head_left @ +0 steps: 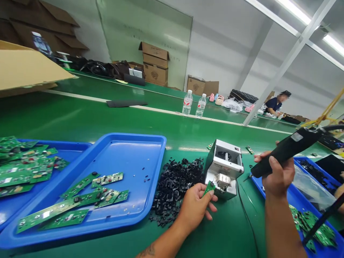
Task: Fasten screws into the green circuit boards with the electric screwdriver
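Note:
My left hand [197,206] pinches a small green circuit board [209,187] in front of a white and grey machine [224,168]. My right hand [279,172] is wrapped round a black electric screwdriver [287,152], held tilted with its tip pointing down and left, to the right of the machine. A heap of small black plastic parts [177,186] lies left of the machine. Several green boards [80,200] rest in the blue tray [158,168] on the left.
Another blue tray [77,145] with many stacked boards stands at the far left. At the right, a blue tray [286,186] holds boards and a plastic bag. Two water bottles [187,103] stand behind the machine. A person [276,104] sits at the far right. A cable hangs beside the machine.

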Demonstrator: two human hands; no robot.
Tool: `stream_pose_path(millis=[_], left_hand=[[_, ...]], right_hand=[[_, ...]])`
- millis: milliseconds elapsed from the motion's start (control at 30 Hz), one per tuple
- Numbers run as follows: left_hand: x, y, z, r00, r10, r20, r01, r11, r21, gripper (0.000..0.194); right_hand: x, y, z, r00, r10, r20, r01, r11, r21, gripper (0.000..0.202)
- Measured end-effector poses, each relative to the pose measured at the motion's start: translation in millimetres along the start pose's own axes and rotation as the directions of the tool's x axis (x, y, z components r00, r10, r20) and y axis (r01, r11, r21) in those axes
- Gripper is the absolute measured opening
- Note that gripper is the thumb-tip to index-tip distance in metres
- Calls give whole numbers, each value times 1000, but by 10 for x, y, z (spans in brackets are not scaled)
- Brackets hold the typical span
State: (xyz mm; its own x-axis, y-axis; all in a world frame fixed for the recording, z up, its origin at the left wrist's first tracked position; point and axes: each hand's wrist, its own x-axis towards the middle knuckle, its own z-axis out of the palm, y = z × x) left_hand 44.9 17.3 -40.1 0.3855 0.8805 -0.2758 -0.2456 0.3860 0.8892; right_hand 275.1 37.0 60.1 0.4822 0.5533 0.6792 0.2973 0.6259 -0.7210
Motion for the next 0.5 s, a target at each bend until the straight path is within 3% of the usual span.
stream_pose_path(millis=[100, 167, 333, 500], left_hand=[[-5, 4, 0, 1000, 8, 6, -8, 1000, 12, 43], [-4, -3, 0, 1000, 12, 12, -13, 1000, 20, 42], [6, -31, 7, 999, 46, 8, -46, 998, 40, 36], [-12, -30, 29, 1000, 29, -12, -28, 999, 35, 33]], right_hand=[[-77, -350, 208, 965, 140, 222, -186, 961, 204, 53], [-199, -457, 353, 959, 141, 245, -207, 941, 269, 54], [-567, -506, 617, 987, -47, 153, 0, 956, 293, 71], [-653, -455, 729, 980, -157, 121, 137, 977, 161, 71]])
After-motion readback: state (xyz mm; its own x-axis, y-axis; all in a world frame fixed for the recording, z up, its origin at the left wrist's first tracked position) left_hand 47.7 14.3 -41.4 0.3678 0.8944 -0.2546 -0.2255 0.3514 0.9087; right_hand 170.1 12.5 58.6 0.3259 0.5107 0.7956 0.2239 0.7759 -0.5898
